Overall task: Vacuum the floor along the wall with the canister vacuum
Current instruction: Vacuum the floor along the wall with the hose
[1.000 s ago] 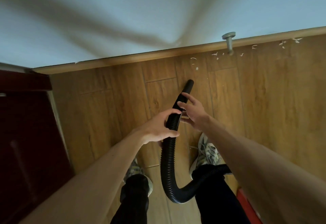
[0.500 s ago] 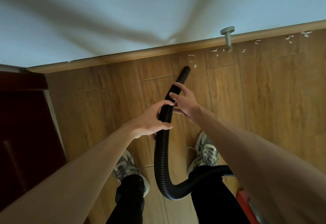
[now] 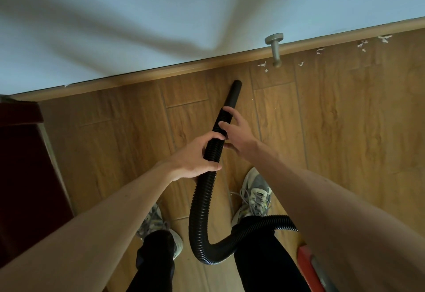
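A black ribbed vacuum hose [image 3: 202, 204] loops between my legs and ends in a smooth black nozzle [image 3: 233, 93] that points at the wooden baseboard [image 3: 161, 73]. My left hand [image 3: 195, 158] grips the hose from the left. Just above it, my right hand [image 3: 236, 128] holds the hose with thumb and fingers round it. White paper scraps [image 3: 319, 50] lie on the wood floor along the wall, to the right of the nozzle. A red corner of the canister [image 3: 308, 266] shows at the bottom right.
A grey metal door stop [image 3: 274, 47] stands on the floor at the baseboard, right of the nozzle. A dark red door or cabinet [image 3: 25, 165] fills the left edge. My two grey sneakers [image 3: 255, 195] stand on the floor below the hands.
The nozzle tip has advanced toward the baseboard, and the scraps in front of it are gone. Both hands kept their hold on the hose.
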Tool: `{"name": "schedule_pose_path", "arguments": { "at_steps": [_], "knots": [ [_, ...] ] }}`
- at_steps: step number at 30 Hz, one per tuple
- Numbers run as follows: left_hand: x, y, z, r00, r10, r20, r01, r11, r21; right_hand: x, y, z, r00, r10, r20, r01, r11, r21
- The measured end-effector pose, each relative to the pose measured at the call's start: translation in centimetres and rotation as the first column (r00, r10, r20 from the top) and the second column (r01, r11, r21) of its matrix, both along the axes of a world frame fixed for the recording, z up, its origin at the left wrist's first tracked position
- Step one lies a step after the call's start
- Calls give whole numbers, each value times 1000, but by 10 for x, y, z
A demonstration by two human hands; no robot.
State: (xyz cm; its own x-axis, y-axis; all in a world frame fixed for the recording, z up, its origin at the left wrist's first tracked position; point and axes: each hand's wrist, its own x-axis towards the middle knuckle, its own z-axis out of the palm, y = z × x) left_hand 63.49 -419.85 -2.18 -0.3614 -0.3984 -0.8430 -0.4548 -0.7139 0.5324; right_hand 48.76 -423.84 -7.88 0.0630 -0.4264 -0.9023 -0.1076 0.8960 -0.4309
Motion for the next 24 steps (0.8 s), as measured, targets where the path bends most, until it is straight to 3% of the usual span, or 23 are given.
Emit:
{"name": "schedule_pose_path", "arguments": {
  "at_steps": [6,17,24],
  "knots": [
    [-15,-1,3,996,-89,-12,89,996,30,-23,16,1,994,-99,43,97,994,45],
    [13,-1,14,999,-38,30,35,996,87,4,6,8,989,-92,113,82,993,88],
    [4,-9,11,990,-135,38,132,988,75,-8,11,8,983,-150,106,145,988,58]
  ]
}}
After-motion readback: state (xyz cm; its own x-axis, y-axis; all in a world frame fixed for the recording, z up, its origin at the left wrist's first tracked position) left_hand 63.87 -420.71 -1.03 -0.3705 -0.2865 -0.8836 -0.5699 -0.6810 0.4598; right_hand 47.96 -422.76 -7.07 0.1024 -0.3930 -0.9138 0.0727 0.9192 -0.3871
